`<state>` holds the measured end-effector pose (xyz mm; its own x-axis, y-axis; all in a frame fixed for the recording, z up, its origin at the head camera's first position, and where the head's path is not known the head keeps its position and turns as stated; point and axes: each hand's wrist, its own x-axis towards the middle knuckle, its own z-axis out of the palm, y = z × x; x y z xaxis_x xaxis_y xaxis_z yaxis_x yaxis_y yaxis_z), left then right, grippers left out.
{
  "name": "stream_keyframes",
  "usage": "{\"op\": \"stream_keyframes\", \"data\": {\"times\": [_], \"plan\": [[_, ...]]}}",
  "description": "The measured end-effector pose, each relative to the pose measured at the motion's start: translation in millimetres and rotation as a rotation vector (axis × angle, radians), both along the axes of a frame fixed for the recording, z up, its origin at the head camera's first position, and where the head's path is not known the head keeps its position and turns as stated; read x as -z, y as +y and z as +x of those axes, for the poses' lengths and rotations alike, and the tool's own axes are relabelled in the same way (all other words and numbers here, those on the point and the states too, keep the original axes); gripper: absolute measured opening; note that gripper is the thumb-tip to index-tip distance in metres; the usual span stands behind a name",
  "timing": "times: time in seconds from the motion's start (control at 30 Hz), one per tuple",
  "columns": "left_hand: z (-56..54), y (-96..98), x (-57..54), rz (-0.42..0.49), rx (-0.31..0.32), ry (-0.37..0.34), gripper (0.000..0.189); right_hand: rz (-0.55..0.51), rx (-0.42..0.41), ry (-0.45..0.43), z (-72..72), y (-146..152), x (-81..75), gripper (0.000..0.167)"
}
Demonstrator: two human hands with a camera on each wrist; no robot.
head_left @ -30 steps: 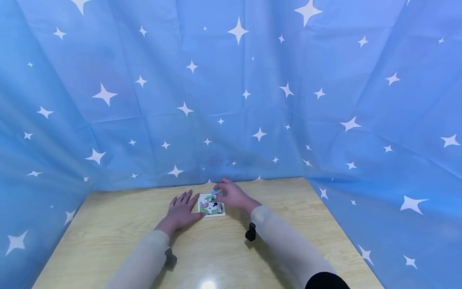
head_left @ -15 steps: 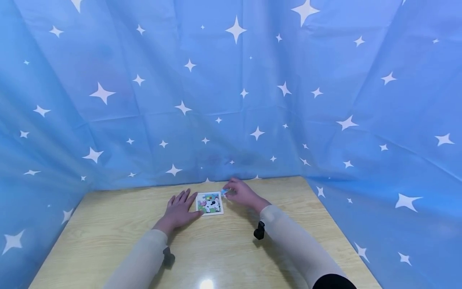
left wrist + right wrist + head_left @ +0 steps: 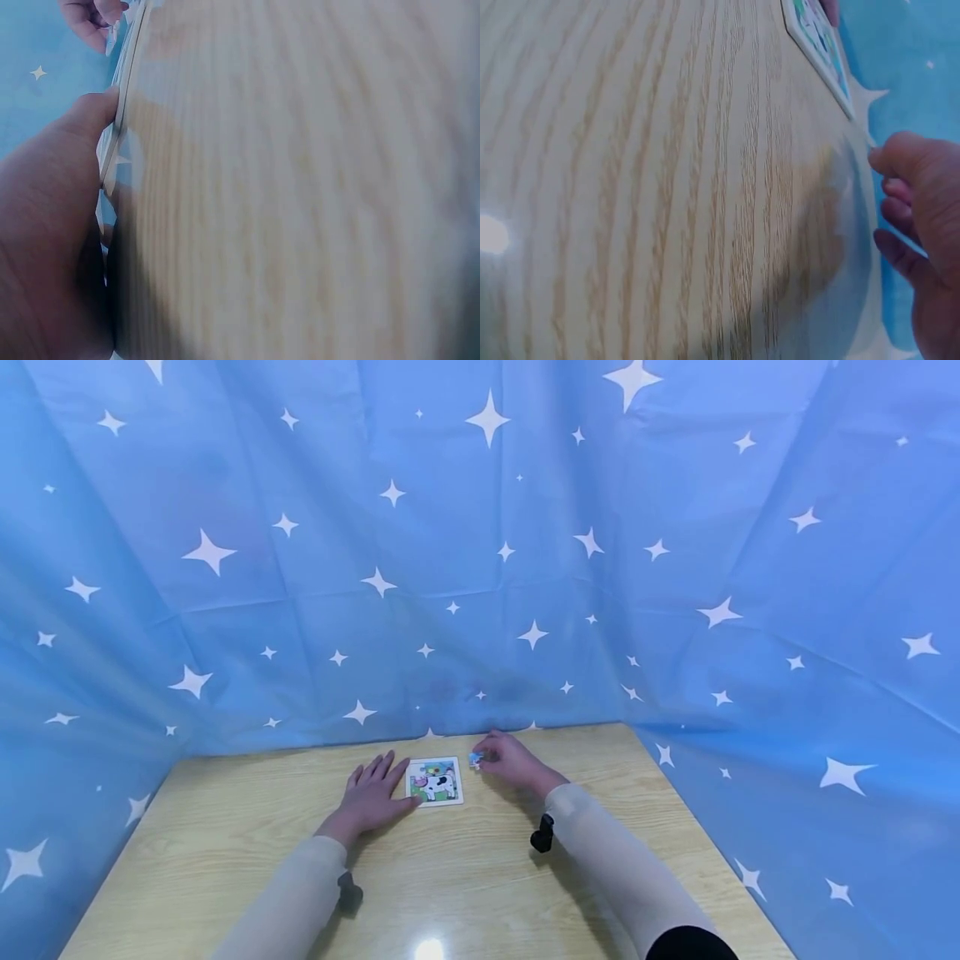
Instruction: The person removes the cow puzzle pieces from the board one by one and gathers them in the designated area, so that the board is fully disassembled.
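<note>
A small square jigsaw puzzle in a white frame [image 3: 461, 787], with a cow picture, lies flat near the far side of the table. My left hand [image 3: 372, 797] rests at its left side, fingers spread and straight, thumb on the lower left corner. Just right of the frame, my right hand [image 3: 516, 763] pinches a small blue puzzle piece [image 3: 475, 761] between thumb and fingers. From the left wrist, the thumb [image 3: 97, 112] lies against the frame's edge. In the right wrist view the piece is hidden behind the curled fingers [image 3: 904, 157].
The light wood table [image 3: 442, 877] runs back to a blue curtain [image 3: 450, 660] with white stars. The curtain hangs close behind the puzzle and both hands. Each sleeve carries a small black wrist camera [image 3: 542, 835].
My right hand has moved right with the puzzle piece, from over the puzzle's upper right corner to beside the frame. My left hand has stayed at the puzzle's left edge.
</note>
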<state>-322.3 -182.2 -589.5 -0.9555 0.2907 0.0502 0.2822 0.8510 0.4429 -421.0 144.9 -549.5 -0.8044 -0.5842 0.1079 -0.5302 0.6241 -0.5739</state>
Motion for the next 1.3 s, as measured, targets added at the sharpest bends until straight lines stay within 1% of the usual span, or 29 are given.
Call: {"op": "stream_keyframes", "data": {"times": [0.17, 0.2, 0.23, 0.27, 0.33, 0.4, 0.47, 0.53, 0.6, 0.63, 0.7, 0.73, 0.77, 0.8, 0.83, 0.93, 0.97, 1.0, 1.03, 1.1, 1.17, 1.23, 1.27, 1.3], "plan": [[1.2, 1.1, -4.5, 0.007, -0.007, -0.013, 0.092, -0.014, 0.000, -0.045, -1.7, 1, 4.5, 0.023], [0.8, 1.0, -3.8, 0.017, -0.005, -0.013, 0.092, -0.013, -0.003, -0.052, -2.3, 1, 5.6, 0.023], [1.4, 2.0, -6.4, 0.013, -0.006, -0.020, 0.092, -0.006, -0.003, -0.057, -2.9, 1, 6.8, 0.023], [1.3, 2.1, -6.7, 0.016, -0.004, -0.018, 0.092, -0.003, -0.003, -0.058, -3.9, 1, 8.1, 0.022], [-0.7, -0.1, 0.1, 0.037, 0.010, 0.008, 0.093, 0.000, 0.004, -0.072, -4.9, 1, 10.0, 0.023], [-1.0, -0.5, 1.4, 0.051, 0.017, 0.014, 0.094, -0.002, 0.011, -0.087, -5.4, 2, 11.0, 0.023], [-3.2, -2.9, 7.6, 0.054, 0.021, 0.031, 0.094, -0.011, 0.015, -0.104, -5.6, 2, 10.8, 0.023], [-3.8, -3.3, 8.0, 0.050, 0.012, 0.021, 0.096, -0.014, 0.014, -0.122, -5.0, 2, 10.3, 0.023], [-7.2, -4.8, 12.9, 0.035, 0.004, 0.024, 0.096, -0.019, 0.009, -0.126, -5.2, 2, 10.1, 0.022], [-7.1, -4.4, 11.2, 0.027, 0.000, 0.019, 0.095, -0.021, 0.006, -0.129, -5.0, 2, 9.7, 0.022], [-3.7, -1.7, 2.0, 0.005, -0.010, -0.006, 0.093, -0.019, 0.002, -0.126, -5.0, 2, 10.0, 0.022], [-4.9, -2.2, 4.6, 0.004, -0.009, 0.001, 0.093, -0.019, 0.004, -0.128, -5.0, 2, 10.0, 0.022], [-3.8, -1.6, 2.2, 0.007, -0.007, -0.004, 0.092, -0.018, 0.005, -0.127, -4.8, 2, 10.1, 0.022], [-3.9, -2.2, 2.7, 0.010, 0.000, -0.003, 0.092, -0.015, 0.007, -0.127, -4.7, 2, 10.1, 0.022], [-3.1, -1.6, 0.6, 0.014, 0.003, -0.008, 0.092, -0.013, 0.010, -0.129, -4.5, 2, 9.9, 0.022], [-8.4, -4.4, 12.7, 0.033, 0.010, 0.011, 0.096, -0.013, 0.018, -0.134, -4.7, 2, 10.1, 0.023], [-8.2, -4.8, 12.4, 0.029, 0.011, 0.012, 0.097, -0.017, 0.018, -0.137, -4.8, 3, 10.3, 0.023], [-9.2, -5.2, 14.6, 0.025, 0.010, 0.012, 0.098, -0.020, 0.018, -0.139, -5.0, 3, 10.7, 0.023], [-8.0, -4.0, 12.1, 0.021, 0.001, 0.002, 0.098, -0.024, 0.016, -0.139, -5.1, 4, 11.0, 0.023], [-7.7, -3.9, 10.9, 0.019, -0.003, -0.002, 0.098, -0.033, 0.008, -0.136, -5.9, 4, 12.2, 0.023], [-5.2, -3.0, 5.9, 0.027, -0.001, -0.006, 0.097, -0.040, 0.000, -0.133, -6.1, 5, 12.4, 0.024], [-4.3, -3.1, 5.8, 0.042, 0.005, 0.004, 0.096, -0.051, -0.005, -0.136, -6.2, 6, 12.0, 0.026], [-3.2, -2.6, 3.8, 0.048, 0.008, 0.003, 0.096, -0.057, -0.004, -0.137, -6.1, 6, 11.7, 0.027], [-3.4, -3.2, 5.0, 0.055, 0.013, 0.008, 0.096, -0.065, 0.003, -0.141, -5.9, 6, 10.8, 0.028]]}}
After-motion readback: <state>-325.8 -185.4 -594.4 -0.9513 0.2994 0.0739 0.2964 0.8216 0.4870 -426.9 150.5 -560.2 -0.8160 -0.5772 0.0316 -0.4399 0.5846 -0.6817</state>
